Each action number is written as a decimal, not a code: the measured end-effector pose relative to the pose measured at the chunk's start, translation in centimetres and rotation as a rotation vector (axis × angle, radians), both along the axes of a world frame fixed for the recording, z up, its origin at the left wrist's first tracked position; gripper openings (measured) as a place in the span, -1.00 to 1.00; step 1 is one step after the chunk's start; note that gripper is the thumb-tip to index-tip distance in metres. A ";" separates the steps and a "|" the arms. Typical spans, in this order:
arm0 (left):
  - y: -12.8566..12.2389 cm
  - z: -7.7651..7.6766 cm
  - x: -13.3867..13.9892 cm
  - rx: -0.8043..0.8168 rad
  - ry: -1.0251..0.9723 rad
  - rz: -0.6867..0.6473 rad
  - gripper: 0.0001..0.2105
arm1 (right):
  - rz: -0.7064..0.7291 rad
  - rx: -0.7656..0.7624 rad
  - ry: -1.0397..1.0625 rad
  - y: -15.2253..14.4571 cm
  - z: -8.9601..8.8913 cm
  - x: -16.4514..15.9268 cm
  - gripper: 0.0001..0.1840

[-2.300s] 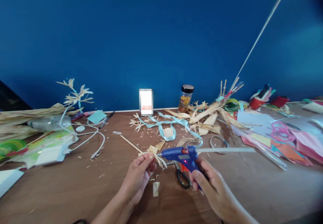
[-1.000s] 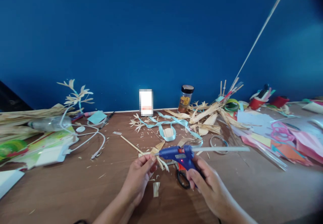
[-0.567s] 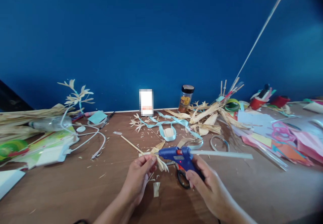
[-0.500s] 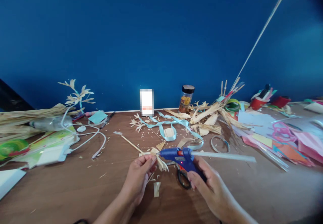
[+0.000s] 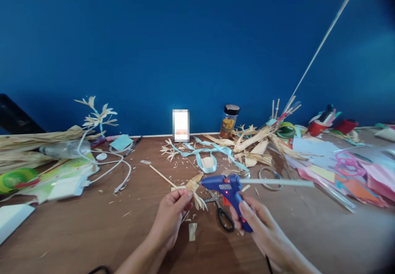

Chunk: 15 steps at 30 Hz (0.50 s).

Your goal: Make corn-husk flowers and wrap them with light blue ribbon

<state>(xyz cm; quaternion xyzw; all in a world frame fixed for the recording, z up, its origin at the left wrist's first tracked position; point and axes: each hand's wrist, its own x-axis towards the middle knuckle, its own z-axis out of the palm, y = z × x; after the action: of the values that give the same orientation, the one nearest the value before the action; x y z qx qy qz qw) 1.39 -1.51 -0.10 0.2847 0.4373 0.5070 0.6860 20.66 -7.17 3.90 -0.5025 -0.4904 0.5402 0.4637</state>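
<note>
Blue glue gun point(image 5: 232, 191), gripped in right hand point(image 5: 259, 217), has been backed off, leaving husk point(image 5: 192, 184) pinched in left hand point(image 5: 173, 212) more exposed.

A craft workspace: blue plastic glue gun point(image 5: 218, 182) in the right hand point(image 5: 255, 219), black-handled metal scissors point(image 5: 220, 214) just left of that grip, light-blue ribbon point(image 5: 208, 169) (loosely curled) and pale dried husks point(image 5: 258, 145) beyond it

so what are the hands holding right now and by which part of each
The right hand holds the blue glue gun by its handle. The left hand pinches the pale husk by its near edge, though the exact spot is covered.
</note>
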 end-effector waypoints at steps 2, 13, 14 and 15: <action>0.0 -0.1 0.0 0.003 0.006 -0.006 -0.85 | 0.003 -0.037 0.096 0.1 0.3 0.0 -0.68; -0.1 -0.2 -0.1 0.011 0.032 -0.012 -0.86 | 0.045 -0.119 0.287 -0.1 0.5 -0.2 -0.62; -0.1 -0.2 -0.1 0.017 0.029 -0.015 -0.86 | 0.068 -0.129 0.272 0.0 0.6 -0.2 -0.62; 0.0 -0.2 -0.1 0.027 0.027 -0.019 -0.86 | 0.092 -0.132 0.243 0.0 0.7 -0.2 -0.62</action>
<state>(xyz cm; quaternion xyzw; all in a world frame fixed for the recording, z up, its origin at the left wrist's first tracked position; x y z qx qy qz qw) 1.28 -1.54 -0.31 0.3049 0.4371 0.5023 0.6809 20.49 -7.20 4.56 -0.4400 -0.4167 0.6486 0.4605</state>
